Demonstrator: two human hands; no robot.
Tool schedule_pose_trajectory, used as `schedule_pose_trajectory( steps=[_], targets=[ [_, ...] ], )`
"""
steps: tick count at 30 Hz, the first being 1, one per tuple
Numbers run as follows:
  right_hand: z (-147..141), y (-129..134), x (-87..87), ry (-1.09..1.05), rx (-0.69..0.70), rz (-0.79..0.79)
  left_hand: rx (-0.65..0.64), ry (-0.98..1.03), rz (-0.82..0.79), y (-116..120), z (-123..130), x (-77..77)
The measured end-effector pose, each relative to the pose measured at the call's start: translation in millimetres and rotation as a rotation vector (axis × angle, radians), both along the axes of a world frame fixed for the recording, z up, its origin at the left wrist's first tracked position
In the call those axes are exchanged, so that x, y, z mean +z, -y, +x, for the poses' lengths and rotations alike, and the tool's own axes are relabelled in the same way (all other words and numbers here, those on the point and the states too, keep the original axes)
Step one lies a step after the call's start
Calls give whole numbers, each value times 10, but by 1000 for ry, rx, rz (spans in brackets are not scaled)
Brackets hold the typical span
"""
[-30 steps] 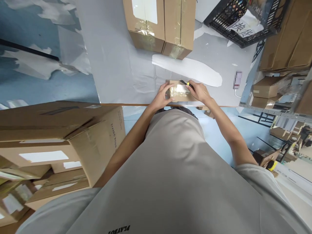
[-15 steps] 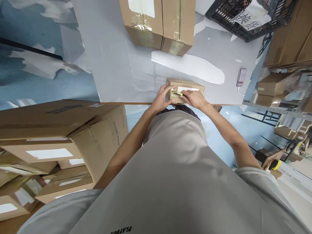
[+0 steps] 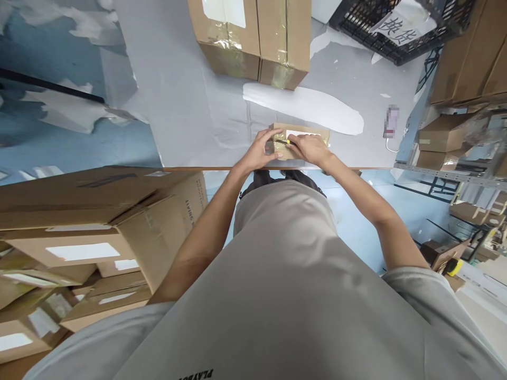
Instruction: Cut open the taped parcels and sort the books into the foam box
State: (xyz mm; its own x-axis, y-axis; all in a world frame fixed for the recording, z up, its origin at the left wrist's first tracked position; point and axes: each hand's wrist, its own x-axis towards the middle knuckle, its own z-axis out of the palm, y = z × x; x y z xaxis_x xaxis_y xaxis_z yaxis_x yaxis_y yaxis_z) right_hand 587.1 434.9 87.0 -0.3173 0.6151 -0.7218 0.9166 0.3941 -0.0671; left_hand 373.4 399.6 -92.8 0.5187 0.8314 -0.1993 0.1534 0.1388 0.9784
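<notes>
A small brown cardboard box (image 3: 322, 134) with a white label and clear tape lies near the front edge of the grey table (image 3: 190, 126). My left hand (image 3: 259, 151) grips the left end of the box between thumb and fingers. Closed round a small cutter (image 3: 288, 141) with a yellow part and a dark tip is my right hand (image 3: 311, 149), resting over the box. The cutter's tip points left, at the taped end of the box. The right hand's fingers hide part of the cutter's body.
Two large taped boxes (image 3: 283, 47) stand at the table's back. A white strip (image 3: 304, 108) lies before them. A black crate (image 3: 396, 31) is at the back right, a mosaicked item (image 3: 391, 121) at the right. An open carton (image 3: 162, 227) holding boxes stands lower left.
The small box and both hands have shifted slightly away from my body, off the table's front edge. The cutter has moved slightly up and left in view with my right hand.
</notes>
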Motion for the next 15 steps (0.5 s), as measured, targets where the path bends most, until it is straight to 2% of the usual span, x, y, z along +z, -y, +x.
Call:
schedule_pose_trajectory(
  steps=[6, 15],
  targets=[
    [-54, -28, -23, 3, 25, 26, 17, -2, -1, -14, 7, -50],
    [-268, -110, 41, -2, 103, 12, 10, -17, -38, -67, -38, -51]
  ],
)
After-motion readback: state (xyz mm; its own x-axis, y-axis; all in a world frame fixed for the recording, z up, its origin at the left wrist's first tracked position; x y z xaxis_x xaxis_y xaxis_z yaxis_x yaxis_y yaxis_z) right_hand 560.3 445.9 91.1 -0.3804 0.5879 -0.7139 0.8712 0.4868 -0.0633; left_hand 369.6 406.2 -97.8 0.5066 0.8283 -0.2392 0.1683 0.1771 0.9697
